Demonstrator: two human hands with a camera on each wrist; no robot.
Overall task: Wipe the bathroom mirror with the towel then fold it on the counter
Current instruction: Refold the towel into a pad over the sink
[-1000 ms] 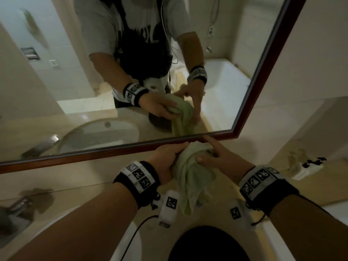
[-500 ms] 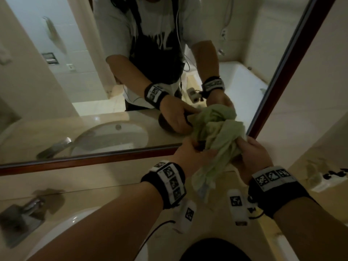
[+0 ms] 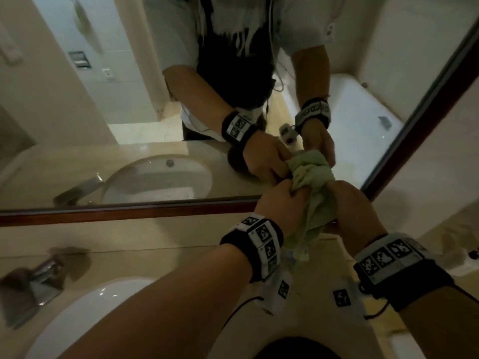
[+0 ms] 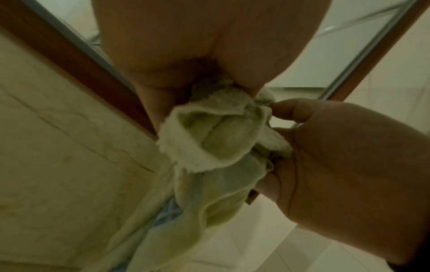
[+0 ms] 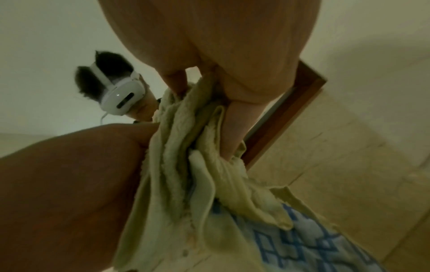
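A pale green towel (image 3: 315,200) is bunched between both hands at the lower right corner of the wood-framed mirror (image 3: 129,212). My left hand (image 3: 281,204) grips its left side with curled fingers. On the other side my right hand (image 3: 356,209) grips it too. The top of the bundle lies over the glass in the head view; contact with the glass cannot be told. In the left wrist view the towel (image 4: 216,141) hangs from my left hand (image 4: 209,46), with the right hand (image 4: 337,165) beside it. The right wrist view shows the towel (image 5: 186,174) with a blue patterned part hanging down.
A white sink basin (image 3: 77,309) with a metal faucet (image 3: 39,278) lies at lower left in the beige counter (image 3: 155,263). A small white object (image 3: 461,263) lies on the counter at far right. The side wall stands close on the right.
Both hands have lifted the towel from low over the counter up and rightward to the mirror's lower right corner, gathering it into a tighter bunch.
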